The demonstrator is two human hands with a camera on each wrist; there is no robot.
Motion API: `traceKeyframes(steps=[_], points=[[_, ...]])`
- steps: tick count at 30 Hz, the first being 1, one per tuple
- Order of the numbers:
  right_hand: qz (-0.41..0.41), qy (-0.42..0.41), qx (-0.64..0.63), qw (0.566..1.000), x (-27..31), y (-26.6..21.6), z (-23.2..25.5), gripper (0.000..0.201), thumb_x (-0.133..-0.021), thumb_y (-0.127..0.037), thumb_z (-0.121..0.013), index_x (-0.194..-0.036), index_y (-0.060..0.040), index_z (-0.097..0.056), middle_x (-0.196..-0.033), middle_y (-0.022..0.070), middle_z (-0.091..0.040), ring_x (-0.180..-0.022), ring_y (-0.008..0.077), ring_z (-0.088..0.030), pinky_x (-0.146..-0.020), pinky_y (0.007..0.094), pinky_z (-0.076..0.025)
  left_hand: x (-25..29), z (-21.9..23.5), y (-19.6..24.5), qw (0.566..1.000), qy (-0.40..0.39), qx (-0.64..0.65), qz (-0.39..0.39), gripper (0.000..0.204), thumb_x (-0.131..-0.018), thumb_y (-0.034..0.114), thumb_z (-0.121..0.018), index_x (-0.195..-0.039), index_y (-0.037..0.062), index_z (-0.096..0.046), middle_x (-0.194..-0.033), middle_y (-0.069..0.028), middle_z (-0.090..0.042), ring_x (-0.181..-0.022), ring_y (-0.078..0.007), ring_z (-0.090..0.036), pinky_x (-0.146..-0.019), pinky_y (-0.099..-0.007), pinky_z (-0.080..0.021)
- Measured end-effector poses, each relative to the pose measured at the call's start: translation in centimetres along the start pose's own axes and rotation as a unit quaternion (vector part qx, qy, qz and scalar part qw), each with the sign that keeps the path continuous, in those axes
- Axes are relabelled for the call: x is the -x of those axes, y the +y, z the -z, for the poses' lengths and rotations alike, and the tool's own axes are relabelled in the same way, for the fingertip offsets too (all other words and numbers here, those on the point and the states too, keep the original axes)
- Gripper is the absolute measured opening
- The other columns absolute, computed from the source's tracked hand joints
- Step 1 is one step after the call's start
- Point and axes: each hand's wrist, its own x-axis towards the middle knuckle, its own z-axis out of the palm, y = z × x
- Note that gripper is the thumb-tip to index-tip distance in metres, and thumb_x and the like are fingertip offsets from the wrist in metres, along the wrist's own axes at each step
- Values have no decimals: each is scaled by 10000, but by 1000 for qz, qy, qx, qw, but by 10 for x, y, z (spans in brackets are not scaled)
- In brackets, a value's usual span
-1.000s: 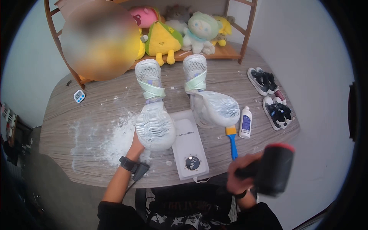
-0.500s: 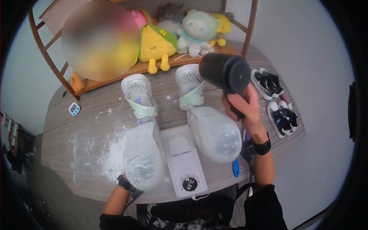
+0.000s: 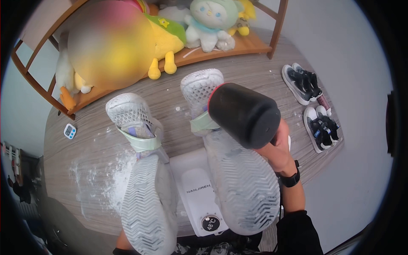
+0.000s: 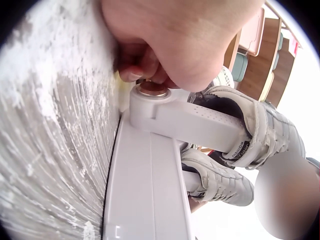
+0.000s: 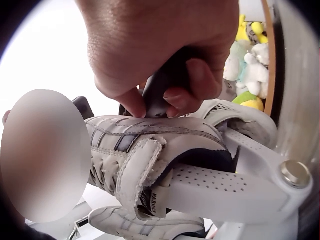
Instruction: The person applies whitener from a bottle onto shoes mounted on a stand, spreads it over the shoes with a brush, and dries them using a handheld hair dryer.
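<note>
My right hand (image 3: pixel 278 146) grips the handle of a black, red-rimmed handheld device (image 3: pixel 244 114), held above the right-hand sneaker (image 3: pixel 246 187). In the right wrist view, fingers curl round its dark handle (image 5: pixel 162 95), and a white strapped sneaker (image 5: pixel 135 155) sits over a perforated arm (image 5: pixel 215 187). Two sneakers show zigzag soles in the head view, the left one (image 3: pixel 148 208) hiding most of my left hand. The left wrist view shows my left hand (image 4: pixel 180 40) with fingers curled at the round hinge (image 4: pixel 152 90) of the white shoe dryer (image 4: pixel 145 185).
Behind the sneakers stand two white mesh shoes (image 3: pixel 129 110) with pale green straps. Plush toys (image 3: pixel 212 21) fill a wooden shelf (image 3: pixel 229 46). Small dark shoes (image 3: pixel 321 127) lie at the right, a timer (image 3: pixel 70 131) at the left. White powder (image 3: pixel 114 187) covers part of the table.
The right hand first raised the black device from low at the right to above the shoes, then lowered it slightly. The head view has tilted and the sneakers appear larger and closer.
</note>
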Motion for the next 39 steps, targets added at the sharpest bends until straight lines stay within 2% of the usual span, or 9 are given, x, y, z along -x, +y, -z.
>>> traceKeyframes(steps=[4, 6, 7, 9, 26, 27, 28, 32, 39], points=[[45, 27, -25, 998, -2, 5, -8, 585, -867, -155, -774, -1366, 21, -525, -1072, 36, -647, -907, 83, -600, -801, 247, -472, 20, -1, -4, 1000, -11, -9, -1, 552, -960, 94, -681, -1443, -39, -450, -1362, -177, -603, -1249, -235, -581, -1089, -351, -443], [-24, 13, -66, 997, -1, 3, -8, 570, -901, -137, -735, -1398, 19, -506, -936, -2, -625, -681, 36, -527, -584, 203, -392, 16, 2, -2, 1000, -13, -14, -4, 550, -960, 95, -680, -1442, -38, -451, -1361, -177, -603, -1248, -234, -582, -1087, -350, -444], [-21, 14, -66, 998, -1, 3, -9, 570, -901, -137, -735, -1398, 19, -506, -936, -2, -625, -681, 36, -527, -584, 203, -392, 2, -1, 2, 1000, -15, -17, -7, 549, -960, 95, -680, -1441, -38, -451, -1360, -176, -604, -1247, -233, -583, -1086, -350, -444], [1, -16, -98, 995, -4, 9, -8, 525, -930, -116, -697, -1397, 23, -501, -817, -29, -581, -529, 14, -406, -471, 197, -264, 4, 2, 1, 999, -19, -21, -17, 547, -961, 95, -680, -1440, -37, -452, -1359, -176, -605, -1246, -232, -583, -1084, -349, -445], [30, -95, -14, 995, -6, 4, 18, 444, -980, -138, -666, -1372, 26, -535, -665, 23, -584, -477, 63, -517, -444, 216, -391, -36, -4, 22, 995, -32, -64, -63, 529, -964, 100, -676, -1429, -31, -461, -1346, -171, -613, -1232, -223, -590, -1068, -342, -454], [37, -88, -36, 995, -7, 10, 21, 438, -991, -160, -650, -1372, 22, -535, -663, 32, -590, -468, 71, -522, -432, 215, -392, 3, 12, 8, 995, -35, -68, -66, 528, -964, 100, -676, -1428, -31, -461, -1345, -171, -613, -1232, -222, -591, -1067, -342, -454], [43, -80, -58, 994, -7, 14, 24, 434, -1002, -183, -634, -1373, 18, -535, -660, 42, -597, -458, 78, -527, -419, 213, -393, -41, -7, 25, 994, -37, -72, -69, 527, -964, 100, -676, -1427, -31, -462, -1344, -170, -613, -1231, -222, -591, -1066, -341, -455], [23, -53, -83, 995, -10, 19, 29, 458, -1026, -251, -590, -1404, -2, -520, -659, 72, -616, -417, 99, -527, -382, 214, -371, 36, 23, -4, 992, -48, -83, -78, 523, -965, 101, -675, -1425, -29, -464, -1341, -169, -615, -1228, -219, -593, -1062, -340, -457], [43, -12, -88, 995, -10, 27, 18, 454, -1031, -260, -590, -1406, -13, -522, -659, 73, -621, -430, 97, -529, -395, 218, -375, 39, 24, -4, 990, -58, -96, -88, 516, -966, 103, -674, -1420, -27, -467, -1336, -167, -618, -1222, -215, -596, -1055, -337, -460]])
